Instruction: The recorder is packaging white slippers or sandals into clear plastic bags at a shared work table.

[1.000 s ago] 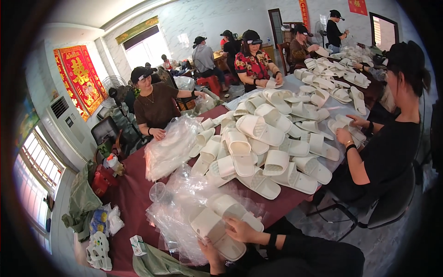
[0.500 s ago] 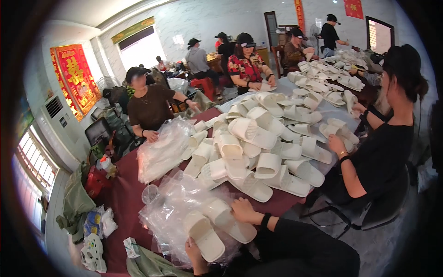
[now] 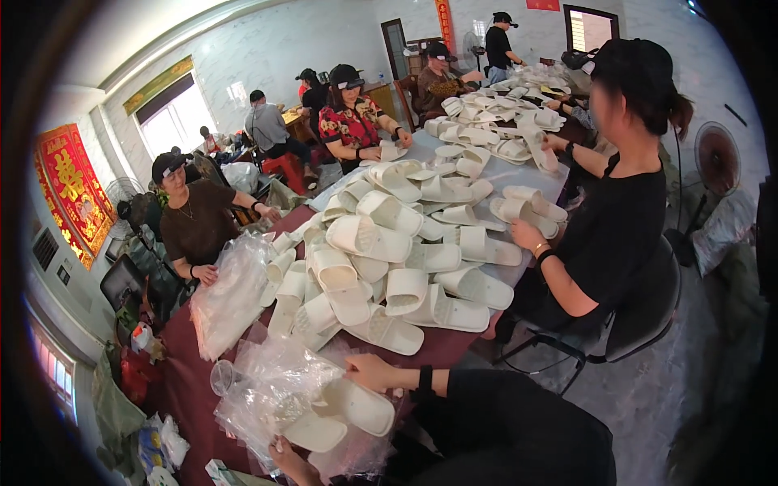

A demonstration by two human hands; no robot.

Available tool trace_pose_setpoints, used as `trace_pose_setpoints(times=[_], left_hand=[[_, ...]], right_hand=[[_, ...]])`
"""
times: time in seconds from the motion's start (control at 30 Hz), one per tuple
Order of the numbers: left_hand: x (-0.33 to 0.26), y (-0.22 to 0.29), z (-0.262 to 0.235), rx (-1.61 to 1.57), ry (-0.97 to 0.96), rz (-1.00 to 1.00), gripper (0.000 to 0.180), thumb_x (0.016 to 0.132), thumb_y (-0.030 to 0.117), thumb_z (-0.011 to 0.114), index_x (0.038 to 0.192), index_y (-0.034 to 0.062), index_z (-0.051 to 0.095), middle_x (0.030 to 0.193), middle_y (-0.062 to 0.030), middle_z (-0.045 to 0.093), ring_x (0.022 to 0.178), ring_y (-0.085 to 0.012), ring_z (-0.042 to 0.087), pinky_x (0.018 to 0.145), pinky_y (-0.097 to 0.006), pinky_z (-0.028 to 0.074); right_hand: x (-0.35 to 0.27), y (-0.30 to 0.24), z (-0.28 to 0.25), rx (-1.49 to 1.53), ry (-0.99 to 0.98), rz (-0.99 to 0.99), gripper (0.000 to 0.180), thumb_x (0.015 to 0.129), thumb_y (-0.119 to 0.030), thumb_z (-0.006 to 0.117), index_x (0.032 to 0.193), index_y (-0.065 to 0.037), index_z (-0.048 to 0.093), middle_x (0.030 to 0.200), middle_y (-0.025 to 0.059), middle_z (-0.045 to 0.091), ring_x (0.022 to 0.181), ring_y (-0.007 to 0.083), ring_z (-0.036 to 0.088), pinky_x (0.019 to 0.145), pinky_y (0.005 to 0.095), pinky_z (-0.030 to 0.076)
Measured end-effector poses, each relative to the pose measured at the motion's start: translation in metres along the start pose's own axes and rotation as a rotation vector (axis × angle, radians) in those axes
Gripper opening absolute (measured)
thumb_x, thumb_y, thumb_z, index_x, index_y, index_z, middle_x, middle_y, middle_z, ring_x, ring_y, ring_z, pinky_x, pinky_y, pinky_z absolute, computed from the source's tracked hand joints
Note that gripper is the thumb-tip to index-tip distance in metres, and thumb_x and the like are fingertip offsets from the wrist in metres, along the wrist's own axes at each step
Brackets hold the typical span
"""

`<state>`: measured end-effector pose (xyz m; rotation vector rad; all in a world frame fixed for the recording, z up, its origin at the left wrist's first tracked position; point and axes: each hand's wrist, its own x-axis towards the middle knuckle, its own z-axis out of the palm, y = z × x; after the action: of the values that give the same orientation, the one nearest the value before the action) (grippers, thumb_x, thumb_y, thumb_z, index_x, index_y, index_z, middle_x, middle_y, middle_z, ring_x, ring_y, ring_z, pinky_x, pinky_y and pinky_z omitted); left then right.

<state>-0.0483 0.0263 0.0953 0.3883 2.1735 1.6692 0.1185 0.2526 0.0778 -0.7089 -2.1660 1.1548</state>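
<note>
Lying nearest the wearer, a pair of cream slippers point(image 3: 340, 413) rests on a crumpled pile of clear plastic bags point(image 3: 275, 389) at the near edge of the dark red table point(image 3: 190, 389), their long axes running left to right, slightly skewed. The left hand point(image 3: 293, 460) sits at the near side of the lower slipper, fingers curled against its edge (whether they pinch the slipper or only the bag film cannot be told). The right hand point(image 3: 371, 373) lies just beyond the upper slipper, on its far side, fingers loosely bent and resting on the plastic, touching or nearly touching the slipper's strap; it does not look clenched. So the pair sits between the two hands, about as close to one as to the other. Farther off, a broad heap of loose slippers point(image 3: 389, 259) covers the table. To the right, a seated person in black point(image 3: 616, 235) handles one; at the far left another person point(image 3: 194, 227) holds a stack of bags point(image 3: 231, 300).
</note>
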Motion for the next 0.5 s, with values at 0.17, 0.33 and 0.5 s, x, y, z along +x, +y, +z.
trace_pose_setpoints(times=[0.17, 0.33, 0.5], left_hand=[[0.007, 0.029, -0.015, -0.207, 0.193, 0.08, 0.024, 0.089, 0.008, 0.051, 0.111, 0.0012, 0.042, 0.067, -0.0101, 0.055, 0.044, -0.0168, 0.053, 0.037, -0.032, 0.046], [0.01, 0.092, -0.037, -0.145, -0.029, 0.165, 0.018, 0.088, 0.008, 0.053, 0.1, -0.0023, 0.047, 0.056, -0.0123, 0.055, 0.039, -0.0206, 0.055, 0.035, -0.03, 0.044], [0.006, 0.129, -0.056, -0.033, -0.095, 0.23, 0.018, 0.092, 0.018, 0.051, 0.085, 0.0027, 0.045, 0.053, -0.0124, 0.057, 0.042, -0.0187, 0.058, 0.034, -0.025, 0.041]], right_hand=[[0.021, -0.037, -0.017, 0.431, -0.12, 0.13, 0.015, 0.084, -0.014, 0.06, 0.08, 0.0, 0.055, 0.066, 0.0094, 0.061, 0.058, 0.017, 0.063, 0.05, 0.0301, 0.051], [0.046, -0.095, -0.063, 0.68, -0.228, 0.302, 0.022, 0.086, -0.023, 0.061, 0.085, -0.002, 0.058, 0.076, 0.0067, 0.061, 0.061, 0.0126, 0.058, 0.05, 0.0249, 0.048], [0.061, -0.12, -0.083, 0.907, -0.252, 0.318, 0.017, 0.09, -0.019, 0.056, 0.089, -0.003, 0.052, 0.076, 0.0109, 0.064, 0.062, 0.0187, 0.064, 0.052, 0.0267, 0.052]])
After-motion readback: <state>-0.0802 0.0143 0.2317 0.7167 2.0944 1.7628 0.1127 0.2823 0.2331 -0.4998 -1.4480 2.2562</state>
